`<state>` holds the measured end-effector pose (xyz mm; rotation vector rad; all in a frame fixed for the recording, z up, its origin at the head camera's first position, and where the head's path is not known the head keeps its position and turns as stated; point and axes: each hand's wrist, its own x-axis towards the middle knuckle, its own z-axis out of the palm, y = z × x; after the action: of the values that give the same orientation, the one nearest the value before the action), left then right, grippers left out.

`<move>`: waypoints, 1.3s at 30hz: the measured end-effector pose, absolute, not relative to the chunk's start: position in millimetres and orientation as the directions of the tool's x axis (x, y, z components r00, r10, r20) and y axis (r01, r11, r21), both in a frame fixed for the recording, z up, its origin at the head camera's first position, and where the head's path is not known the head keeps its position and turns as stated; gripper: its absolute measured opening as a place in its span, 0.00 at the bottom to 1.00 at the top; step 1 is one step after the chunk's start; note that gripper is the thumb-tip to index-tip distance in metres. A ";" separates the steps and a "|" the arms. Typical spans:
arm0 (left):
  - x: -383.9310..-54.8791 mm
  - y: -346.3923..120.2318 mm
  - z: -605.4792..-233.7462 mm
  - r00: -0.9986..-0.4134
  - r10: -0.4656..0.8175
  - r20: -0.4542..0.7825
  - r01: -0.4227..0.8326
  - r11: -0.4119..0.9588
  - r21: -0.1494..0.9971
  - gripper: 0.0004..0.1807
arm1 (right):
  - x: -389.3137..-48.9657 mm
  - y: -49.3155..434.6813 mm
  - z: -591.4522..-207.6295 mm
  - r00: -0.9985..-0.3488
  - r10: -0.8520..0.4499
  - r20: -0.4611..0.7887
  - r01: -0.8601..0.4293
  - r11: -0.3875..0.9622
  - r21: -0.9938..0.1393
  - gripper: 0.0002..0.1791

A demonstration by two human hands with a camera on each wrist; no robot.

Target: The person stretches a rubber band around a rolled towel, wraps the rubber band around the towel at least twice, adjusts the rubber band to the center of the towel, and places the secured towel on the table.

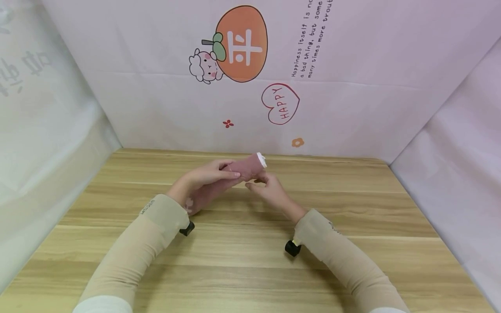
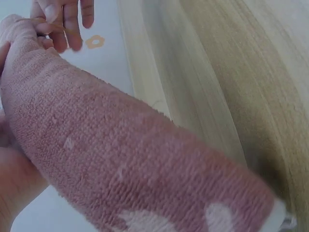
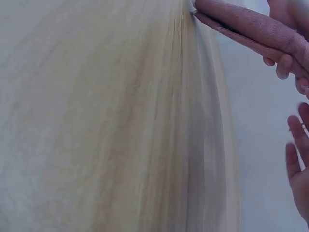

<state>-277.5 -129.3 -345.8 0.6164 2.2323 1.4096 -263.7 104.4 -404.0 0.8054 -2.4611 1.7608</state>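
A rolled pink terry towel (image 1: 211, 191) with pale patches slants above the wooden table, its right end raised and its left end lower. My left hand (image 1: 213, 174) grips the roll near its upper right end, thumb on the near side. A white edge shows at that end. In the left wrist view the towel (image 2: 116, 135) fills the middle, and in the right wrist view it (image 3: 256, 29) shows a loose flap along its underside. My right hand (image 1: 270, 191) is just below the raised end. In the right wrist view its fingers (image 3: 299, 137) are extended, apart from the towel.
The wooden table (image 1: 242, 261) runs back to a white cloth wall (image 1: 164, 108) printed with an orange fruit, a sheep, a heart and lettering. White cloth also hangs at left and right. A small black device (image 1: 292, 248) sits at each wrist.
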 end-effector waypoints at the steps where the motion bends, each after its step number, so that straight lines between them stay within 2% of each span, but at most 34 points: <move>1: -277.6 -129.3 -345.2 -0.811 0.573 -0.121 0.129 0.377 0.917 0.28 | -263.5 103.8 -404.3 -0.868 -0.379 0.321 -0.422 0.220 -0.880 0.11; 6: -277.3 -129.8 -341.3 -0.819 0.553 -0.153 0.080 0.375 0.924 0.32 | -263.4 102.4 -407.7 -0.835 -0.253 0.488 -0.539 0.198 -0.819 0.03; 9: -277.4 -131.0 -339.7 -0.822 0.544 -0.165 0.063 0.376 0.925 0.33 | -263.5 102.0 -407.4 -0.797 -0.205 0.568 -0.603 0.222 -0.766 0.04; 13: -278.3 -131.8 -340.0 -0.815 0.559 -0.154 0.075 0.365 0.928 0.33 | -266.2 101.9 -405.3 -0.757 -0.209 0.619 -0.652 0.303 -0.695 0.07; 17: -278.1 -130.5 -340.4 -0.788 0.600 -0.141 0.087 0.335 0.938 0.34 | -267.9 102.4 -403.0 -0.750 -0.260 0.609 -0.658 0.389 -0.645 0.12; 19: -277.0 -130.0 -338.9 -0.784 0.604 -0.148 0.082 0.336 0.938 0.34 | -268.2 102.4 -402.0 -0.742 -0.303 0.598 -0.669 0.401 -0.626 0.11; 23: -276.8 -129.3 -335.9 -0.787 0.601 -0.139 0.091 0.336 0.937 0.33 | -268.5 101.7 -400.4 -0.704 -0.399 0.588 -0.709 0.346 -0.615 0.07; 27: -278.3 -128.6 -334.8 -0.797 0.588 -0.136 0.094 0.343 0.935 0.34 | -267.5 100.7 -399.7 -0.685 -0.463 0.563 -0.712 0.260 -0.652 0.07; 34: -278.2 -127.9 -333.5 -0.843 0.525 -0.120 0.131 0.416 0.900 0.30 | -264.3 106.3 -397.9 -0.762 -0.429 0.486 -0.608 0.215 -0.764 0.06; 39: -278.2 -129.3 -333.0 -0.851 0.511 -0.119 0.138 0.438 0.888 0.30 | -264.3 110.7 -395.6 -0.777 -0.382 0.500 -0.600 0.210 -0.772 0.07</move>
<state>-278.2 -129.3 -333.0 0.5524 2.3235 1.3848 -264.3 110.7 -395.6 0.9404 -2.2800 1.6015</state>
